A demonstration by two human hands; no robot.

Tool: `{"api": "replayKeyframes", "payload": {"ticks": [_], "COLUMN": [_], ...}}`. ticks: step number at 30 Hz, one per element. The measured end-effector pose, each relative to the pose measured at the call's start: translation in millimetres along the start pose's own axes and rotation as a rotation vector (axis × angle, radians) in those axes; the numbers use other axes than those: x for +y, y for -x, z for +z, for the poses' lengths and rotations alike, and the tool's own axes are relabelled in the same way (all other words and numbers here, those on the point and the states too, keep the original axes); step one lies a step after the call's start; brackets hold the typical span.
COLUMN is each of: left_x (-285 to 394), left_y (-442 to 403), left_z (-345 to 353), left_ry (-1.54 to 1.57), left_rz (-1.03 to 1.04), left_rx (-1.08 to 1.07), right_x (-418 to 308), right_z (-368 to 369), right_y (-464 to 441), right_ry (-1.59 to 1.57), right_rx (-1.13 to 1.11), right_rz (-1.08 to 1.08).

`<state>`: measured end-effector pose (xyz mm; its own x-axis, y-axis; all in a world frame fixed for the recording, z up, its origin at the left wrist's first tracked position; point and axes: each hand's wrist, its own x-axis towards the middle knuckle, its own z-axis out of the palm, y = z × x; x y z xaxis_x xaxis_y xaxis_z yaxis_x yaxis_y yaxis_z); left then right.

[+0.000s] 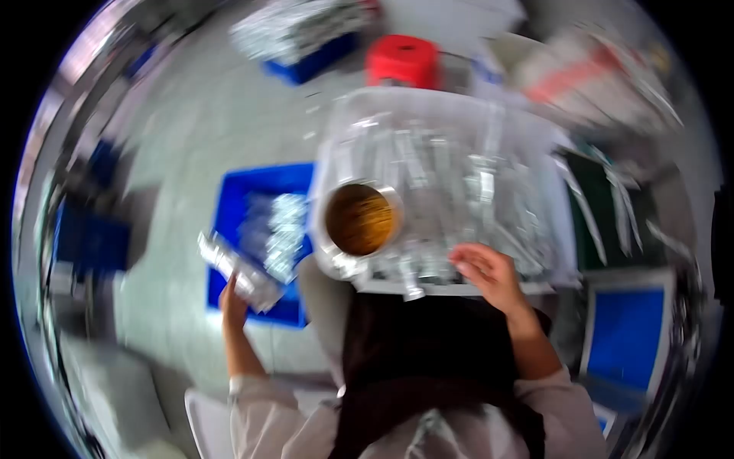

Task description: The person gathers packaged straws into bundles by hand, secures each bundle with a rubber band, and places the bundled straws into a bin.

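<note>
- The left hand [234, 300] is closed around a shiny, silvery-clear plastic bundle [243, 274], held tilted over the near left part of a blue rectangular plastic bin [264, 169].
- Inside that bin lie more silvery-clear plastic packets [284, 229], blurred.
- The right hand [489, 277] is loosely open with bent fingers, at the near edge of a large translucent white plastic tub [451, 101]; blur hides whether its fingertips touch anything.
- Long, glossy clear-and-silver strips [413, 157] fill much of the tub, one hanging over its near edge between the hands.
- A round, pale-rimmed container [394, 200] with orange-brown contents [371, 226] sits at the tub's left side.
- Beyond the tub stands a red plastic stool [403, 60]; left of it, a silvery heap [294, 30] rests in another blue bin [312, 67] on the grey floor [183, 130].
</note>
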<state>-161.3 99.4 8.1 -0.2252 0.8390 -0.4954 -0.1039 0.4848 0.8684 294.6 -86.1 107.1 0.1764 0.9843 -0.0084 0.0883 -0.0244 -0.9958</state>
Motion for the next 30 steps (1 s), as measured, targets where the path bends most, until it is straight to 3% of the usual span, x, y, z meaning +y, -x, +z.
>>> {"api": "replayKeyframes", "payload": {"ticks": [3, 5, 7, 8, 10, 11, 12, 13, 15, 17, 21, 23, 24, 30], "left_x": [-35, -47, -81, -74, -69, -69, -80, -91, -86, -82, -88, -82, -85, -93], "left_y": [-14, 11, 16, 46, 93, 111, 117, 124, 125, 130, 116, 116, 112, 109], "left_z": [-3, 26, 39, 66, 105, 121, 132, 137, 150, 157, 155, 151, 147, 148], "left_ry": [-0.269, -0.205, -0.298, -0.297, -0.584, -0.676, -0.688, -0.756, -0.888, -0.794, -1.024, -1.128, -1.245, -1.253], "left_rz": [0.135, 0.315, 0.732, 0.814, 0.955, 1.062, 1.052, 0.831, 1.131, 0.834, 0.968, 0.843, 0.931, 1.071], "left_rx": [0.328, 0.215, 0.146, 0.073, 0.043, -0.045, -0.108, -0.157, -0.249, -0.205, -0.142, -0.232, -0.205, -0.157], "right_x": [48, 89, 129, 165, 188, 197, 212, 215, 222, 221, 258, 274, 251, 231], "right_z": [-42, -83, -131, -155, -194, -208, -224, -235, -258, -270, -295, -300, -301, -312], "right_y": [-2, -5, -5, -7, -16, -17, -21, -26, -36, -44, -60, -68, -77, -82], "right_ry": [0.031, 0.112, 0.461, 0.653, 0.829, 0.826, 0.828, 0.817, 0.794, 0.89, 0.872, 0.882, 0.828, 0.807], "right_rx": [0.282, 0.51, 0.66, 0.685, 0.676, 0.688, 0.711, 0.72, 0.729, 0.677, 0.638, 0.617, 0.496, 0.337], "right_rz": [-0.016, 0.057, 0.237, 0.291, 0.52, 0.52, 0.654, 0.732, 0.891, 1.036, 1.066, 1.095, 1.163, 1.125]}}
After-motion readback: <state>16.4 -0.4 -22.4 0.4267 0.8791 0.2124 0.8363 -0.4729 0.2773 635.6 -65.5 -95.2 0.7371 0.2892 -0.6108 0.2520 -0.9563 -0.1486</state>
